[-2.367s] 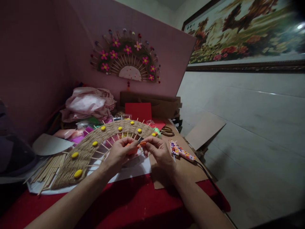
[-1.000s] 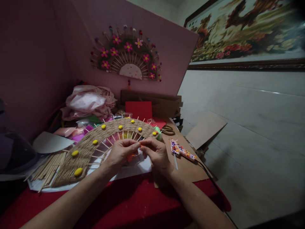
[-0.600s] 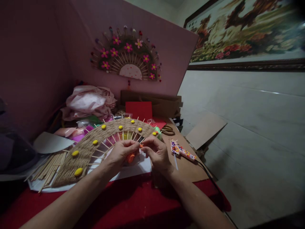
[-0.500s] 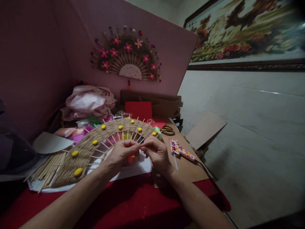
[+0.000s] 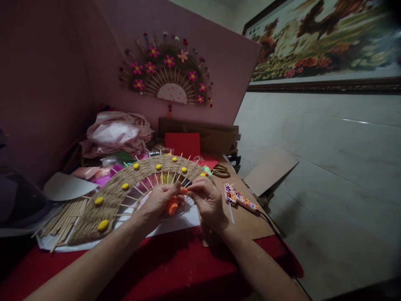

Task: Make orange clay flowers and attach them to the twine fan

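The left hand cups a lump of soft orange clay while the right hand pinches a small bit off its top, just above the counter's front middle. Behind them lies the half-round fan of twine woven over wooden sticks, already bearing nine yellow clay buttons; no orange pieces are on it yet.

Both forearms are reaching forward, the left hand and right hand meeting fingertip to fingertip, fingers pinching together.
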Action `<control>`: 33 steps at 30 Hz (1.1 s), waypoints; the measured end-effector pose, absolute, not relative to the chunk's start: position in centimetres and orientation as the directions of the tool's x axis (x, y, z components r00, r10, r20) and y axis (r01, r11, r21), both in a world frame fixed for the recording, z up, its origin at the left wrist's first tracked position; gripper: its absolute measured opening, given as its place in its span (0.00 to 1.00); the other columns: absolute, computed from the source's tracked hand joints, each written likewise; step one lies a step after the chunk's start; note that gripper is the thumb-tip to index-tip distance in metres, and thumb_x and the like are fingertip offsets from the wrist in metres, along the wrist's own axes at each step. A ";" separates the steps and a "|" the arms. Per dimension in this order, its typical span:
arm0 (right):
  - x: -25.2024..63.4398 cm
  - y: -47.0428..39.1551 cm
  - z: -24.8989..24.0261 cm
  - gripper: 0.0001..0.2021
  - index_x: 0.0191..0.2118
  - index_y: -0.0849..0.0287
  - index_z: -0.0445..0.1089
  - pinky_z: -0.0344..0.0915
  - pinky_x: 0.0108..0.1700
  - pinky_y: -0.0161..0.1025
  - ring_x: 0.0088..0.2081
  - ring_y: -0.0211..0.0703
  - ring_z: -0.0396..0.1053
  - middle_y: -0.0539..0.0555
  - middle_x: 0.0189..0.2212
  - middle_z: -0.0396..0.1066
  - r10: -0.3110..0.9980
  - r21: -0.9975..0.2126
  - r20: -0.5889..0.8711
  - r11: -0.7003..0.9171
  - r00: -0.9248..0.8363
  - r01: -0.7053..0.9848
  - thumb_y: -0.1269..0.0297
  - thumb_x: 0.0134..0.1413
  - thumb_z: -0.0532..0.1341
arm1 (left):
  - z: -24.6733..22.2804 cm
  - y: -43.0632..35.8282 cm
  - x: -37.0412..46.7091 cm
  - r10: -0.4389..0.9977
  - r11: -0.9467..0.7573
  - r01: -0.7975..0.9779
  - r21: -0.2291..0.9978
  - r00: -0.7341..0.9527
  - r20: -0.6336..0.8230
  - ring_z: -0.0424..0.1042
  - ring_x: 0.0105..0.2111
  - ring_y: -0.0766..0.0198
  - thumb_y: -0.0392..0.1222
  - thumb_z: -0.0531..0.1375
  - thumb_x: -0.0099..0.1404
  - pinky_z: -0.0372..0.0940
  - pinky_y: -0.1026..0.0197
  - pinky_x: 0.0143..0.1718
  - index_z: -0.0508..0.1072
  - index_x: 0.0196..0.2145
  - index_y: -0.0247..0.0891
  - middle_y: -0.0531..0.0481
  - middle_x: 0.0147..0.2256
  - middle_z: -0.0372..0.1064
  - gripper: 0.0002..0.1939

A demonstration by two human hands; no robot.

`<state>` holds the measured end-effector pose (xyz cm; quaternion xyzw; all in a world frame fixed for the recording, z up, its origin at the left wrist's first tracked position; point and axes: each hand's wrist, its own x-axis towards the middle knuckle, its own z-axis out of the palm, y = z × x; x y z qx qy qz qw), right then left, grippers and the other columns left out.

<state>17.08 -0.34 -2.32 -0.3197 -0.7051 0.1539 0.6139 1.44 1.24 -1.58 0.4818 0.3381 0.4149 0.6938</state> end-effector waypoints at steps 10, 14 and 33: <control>17.1 -0.4 -2.2 0.01 0.32 0.57 0.69 0.62 0.34 0.37 0.32 0.39 0.65 0.51 0.29 0.67 0.659 -0.621 0.749 0.737 -0.077 0.269 0.67 0.53 0.62 | -1.5 1.1 1.3 0.895 0.156 -0.249 0.956 0.444 -0.030 0.57 0.15 0.76 0.50 0.66 0.51 0.48 0.71 0.15 0.71 0.22 0.31 0.53 0.18 0.64 0.17; 17.1 -0.4 -2.3 0.02 0.33 0.57 0.70 0.63 0.33 0.37 0.32 0.39 0.65 0.51 0.30 0.67 0.661 -0.623 0.747 0.734 -0.074 0.270 0.66 0.52 0.63 | -1.8 1.4 1.3 0.894 0.132 -0.228 0.965 0.448 -0.016 0.57 0.15 0.76 0.49 0.66 0.53 0.47 0.71 0.15 0.72 0.22 0.31 0.52 0.18 0.64 0.16; 17.1 -0.5 -2.2 0.03 0.34 0.56 0.69 0.63 0.36 0.38 0.34 0.40 0.66 0.51 0.31 0.67 0.670 -0.610 0.731 0.726 -0.130 0.317 0.66 0.53 0.62 | -1.9 1.6 1.4 0.910 0.139 -0.258 0.956 0.414 -0.020 0.59 0.15 0.75 0.46 0.67 0.50 0.49 0.71 0.16 0.72 0.24 0.33 0.54 0.18 0.65 0.12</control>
